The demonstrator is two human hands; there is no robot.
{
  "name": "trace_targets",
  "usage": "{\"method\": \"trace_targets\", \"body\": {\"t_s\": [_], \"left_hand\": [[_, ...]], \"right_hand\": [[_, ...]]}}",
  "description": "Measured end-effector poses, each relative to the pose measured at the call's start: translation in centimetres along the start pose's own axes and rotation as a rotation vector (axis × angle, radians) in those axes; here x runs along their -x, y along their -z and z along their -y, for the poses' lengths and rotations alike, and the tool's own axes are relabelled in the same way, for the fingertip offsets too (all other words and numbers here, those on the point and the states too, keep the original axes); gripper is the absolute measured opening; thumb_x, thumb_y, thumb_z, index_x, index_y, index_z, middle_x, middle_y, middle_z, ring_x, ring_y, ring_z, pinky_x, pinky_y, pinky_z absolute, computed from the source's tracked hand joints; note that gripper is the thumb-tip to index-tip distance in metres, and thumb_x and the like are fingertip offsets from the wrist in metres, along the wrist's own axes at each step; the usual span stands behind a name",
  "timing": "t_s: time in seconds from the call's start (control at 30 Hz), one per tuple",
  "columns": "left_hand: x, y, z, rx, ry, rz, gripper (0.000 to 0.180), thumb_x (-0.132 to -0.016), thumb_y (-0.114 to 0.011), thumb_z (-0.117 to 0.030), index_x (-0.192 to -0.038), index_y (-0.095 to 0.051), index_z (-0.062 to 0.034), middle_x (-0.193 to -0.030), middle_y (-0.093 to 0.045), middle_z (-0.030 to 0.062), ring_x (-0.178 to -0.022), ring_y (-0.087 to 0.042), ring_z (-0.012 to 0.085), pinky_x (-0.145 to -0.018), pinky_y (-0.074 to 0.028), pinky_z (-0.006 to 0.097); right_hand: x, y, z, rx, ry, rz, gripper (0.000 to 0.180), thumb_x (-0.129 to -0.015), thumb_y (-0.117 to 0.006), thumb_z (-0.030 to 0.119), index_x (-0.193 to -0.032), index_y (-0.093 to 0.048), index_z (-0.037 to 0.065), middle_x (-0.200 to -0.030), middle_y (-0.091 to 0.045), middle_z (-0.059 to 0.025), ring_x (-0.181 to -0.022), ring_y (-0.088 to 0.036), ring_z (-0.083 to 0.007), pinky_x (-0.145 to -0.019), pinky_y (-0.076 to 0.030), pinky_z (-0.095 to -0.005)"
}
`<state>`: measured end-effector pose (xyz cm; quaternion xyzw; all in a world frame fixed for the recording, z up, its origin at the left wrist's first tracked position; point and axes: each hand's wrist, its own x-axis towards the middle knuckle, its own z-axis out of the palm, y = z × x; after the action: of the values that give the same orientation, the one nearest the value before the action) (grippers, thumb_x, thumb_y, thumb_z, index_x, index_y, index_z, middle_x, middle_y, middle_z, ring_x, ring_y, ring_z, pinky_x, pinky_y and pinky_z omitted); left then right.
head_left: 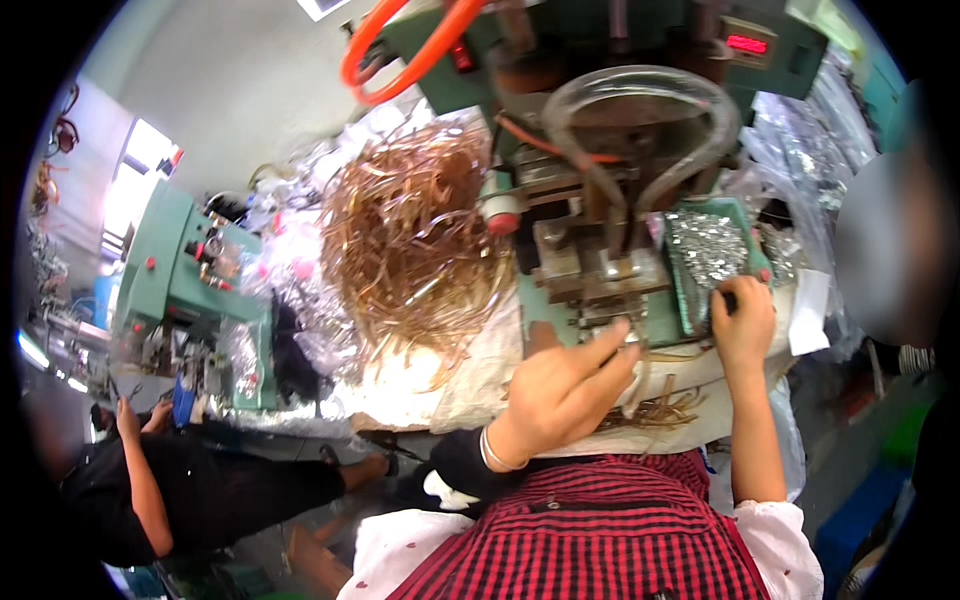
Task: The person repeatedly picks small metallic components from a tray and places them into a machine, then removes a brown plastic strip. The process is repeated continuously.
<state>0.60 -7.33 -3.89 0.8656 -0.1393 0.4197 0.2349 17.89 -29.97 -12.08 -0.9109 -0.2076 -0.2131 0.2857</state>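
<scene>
A: Nearest the lens, red-and-black checked cloth [610, 530] over the person's front, pressed against the desk [420, 390] edge. Little free room there.

B: Edges?

A: Desk crowded. Heap of thin copper-coloured strips [415, 235] fills its left part, reaching nearly to the green press machine [600, 200]. A few loose strips [665, 410] lie at the near edge, between the two forearms. Open floor only to the left, where another person in black [150, 490] sits by a second green machine [180, 270].

B: Left hand?

A: Left hand [565, 385] half curled, index finger stretched forward, its tip at the machine's metal bed [610, 300]. Whether it pinches a strip cannot be told.

B: Right?

A: Right hand [742, 320] curled at the near rim of the green tray [690, 300] of small silvery parts [712, 245], fingers closed round a small dark object, too small to tell.
</scene>
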Motion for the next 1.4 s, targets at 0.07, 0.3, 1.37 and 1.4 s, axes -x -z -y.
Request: {"method": "trace_targets", "body": {"t_s": [0.07,0.3,1.37,1.4], "left_hand": [[3.2,2.9,0.3,-0.141,-0.042,-0.007,0.034,-0.077,-0.078,-0.008,-0.11,-0.073,-0.0062,-0.113,-0.074,0.014,-0.07,-0.068,0.0181,-0.06,-0.052,0.029],[2.4,12.4,7.6,-0.68,0.432,-0.027,0.014,-0.078,-0.075,0.001,-0.091,-0.075,-0.005,-0.089,-0.068,0.0084,-0.085,-0.061,0.0279,-0.075,-0.048,0.037],[-3.7,4.3,2.6,0.22,0.327,-0.466,0.009,-0.101,-0.056,-0.005,-0.105,-0.062,0.0004,-0.09,-0.071,0.0125,-0.069,-0.063,0.0157,-0.063,-0.052,0.026],[-3.8,3.9,2.2,0.157,0.163,-0.374,0.007,-0.097,-0.06,-0.001,-0.103,-0.063,0.0006,-0.09,-0.071,0.0146,-0.072,-0.066,0.02,-0.067,-0.055,0.029]], "right_hand": [[0.5,-0.2,0.3,-0.063,0.014,-0.081,0.008,-0.082,-0.071,0.004,-0.087,-0.066,0.004,-0.091,-0.066,-0.0123,-0.082,-0.063,-0.0327,-0.076,-0.05,-0.0417],[-2.4,0.5,2.0,-0.237,0.135,-0.17,0.014,-0.09,-0.066,0.002,-0.103,-0.071,0.003,-0.094,-0.068,-0.0107,-0.086,-0.064,-0.027,-0.077,-0.049,-0.0371],[-3.8,2.2,15.5,-1.356,-0.308,0.203,0.049,-0.09,-0.064,-0.003,-0.136,-0.05,-0.005,-0.122,-0.067,-0.0135,-0.109,-0.064,-0.0143,-0.097,-0.048,-0.0285],[-3.2,3.1,15.7,-1.314,-0.273,0.215,0.052,-0.091,-0.064,-0.002,-0.139,-0.047,-0.005,-0.124,-0.067,-0.0142,-0.112,-0.063,-0.015,-0.099,-0.047,-0.029]]}}
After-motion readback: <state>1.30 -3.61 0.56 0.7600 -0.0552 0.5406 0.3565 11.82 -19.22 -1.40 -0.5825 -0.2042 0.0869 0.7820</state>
